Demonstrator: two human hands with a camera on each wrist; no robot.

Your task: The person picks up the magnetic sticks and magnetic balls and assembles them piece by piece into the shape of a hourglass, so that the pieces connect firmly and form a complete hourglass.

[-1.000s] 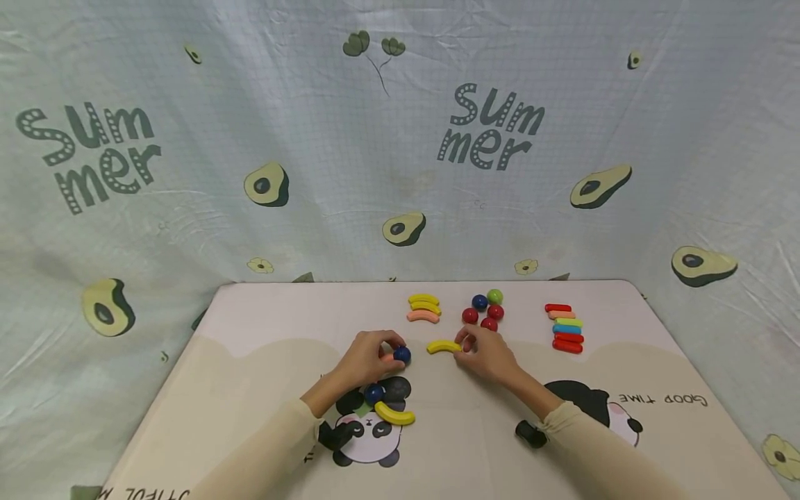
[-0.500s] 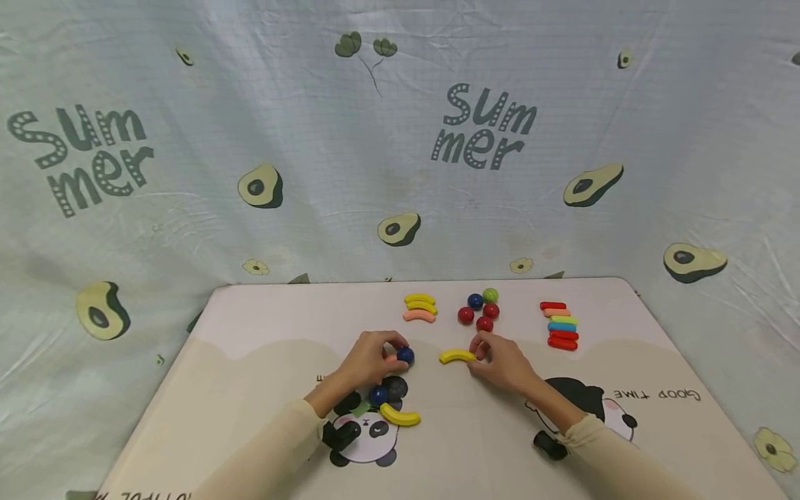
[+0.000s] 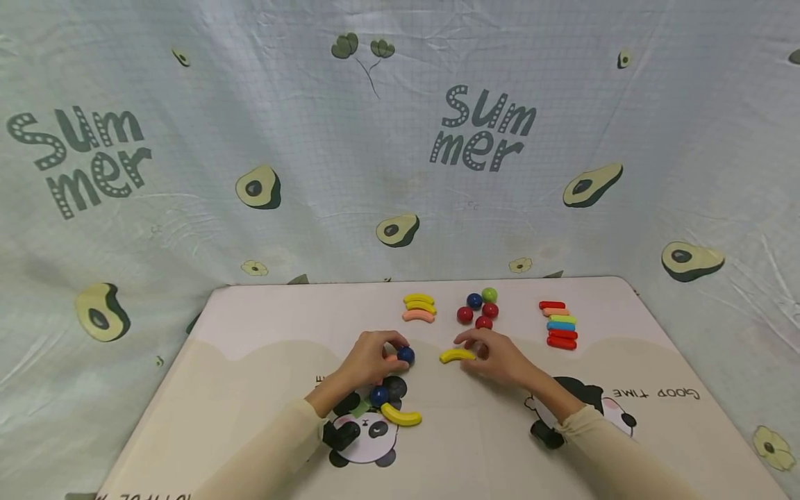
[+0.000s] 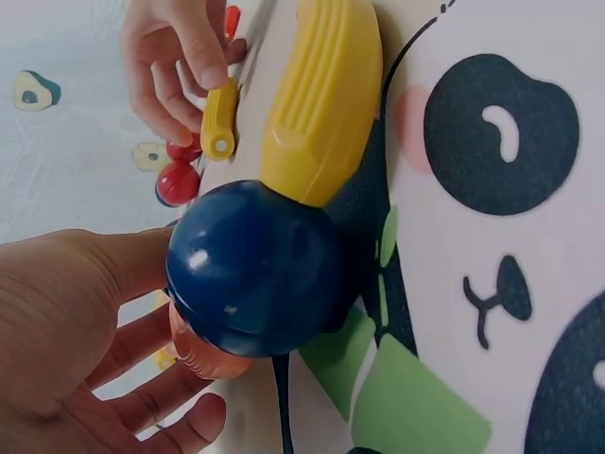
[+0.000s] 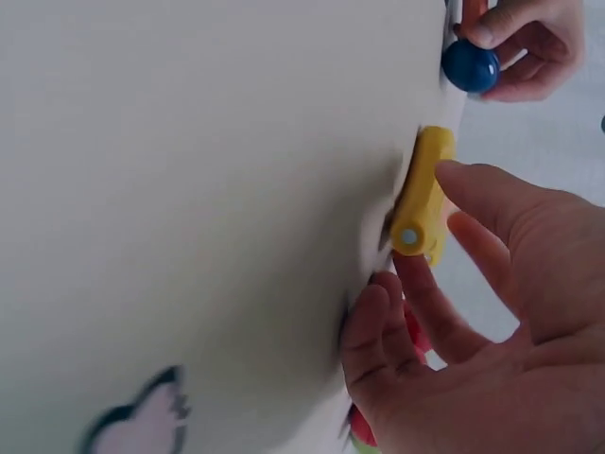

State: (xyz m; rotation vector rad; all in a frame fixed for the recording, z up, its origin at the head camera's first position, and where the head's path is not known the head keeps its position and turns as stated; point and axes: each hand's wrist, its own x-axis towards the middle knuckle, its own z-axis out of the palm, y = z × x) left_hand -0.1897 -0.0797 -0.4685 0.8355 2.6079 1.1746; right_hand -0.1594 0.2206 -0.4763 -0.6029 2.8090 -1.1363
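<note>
My left hand [image 3: 367, 355] grips an orange curved magnetic rod [image 5: 473, 11], with a blue ball [image 3: 405, 356] at its end by the fingertips. Nearer me, a second blue ball [image 4: 255, 270] sits against a yellow curved rod [image 3: 401, 416], and orange shows just behind this ball in the left wrist view. Most of the orange rod is hidden by the left fingers. Another yellow curved rod [image 3: 456, 355] lies to the right, its pale round end [image 5: 409, 235] facing the right wrist. My right hand [image 3: 498, 355] is around that end with spread fingers, the thumb at its side.
Behind the hands lie two yellow curved rods and an orange one [image 3: 419, 315]. Right of them is a cluster of red balls [image 3: 465, 315], a blue one and a green one. Several short straight rods [image 3: 562, 326] form a column farther right. A printed cloth [image 3: 287, 368] covers the table.
My right hand moved right with the yellow rod, away from the left hand's ball; then its fingers spread while the rod stayed in place. The left hand keeps its grip.
</note>
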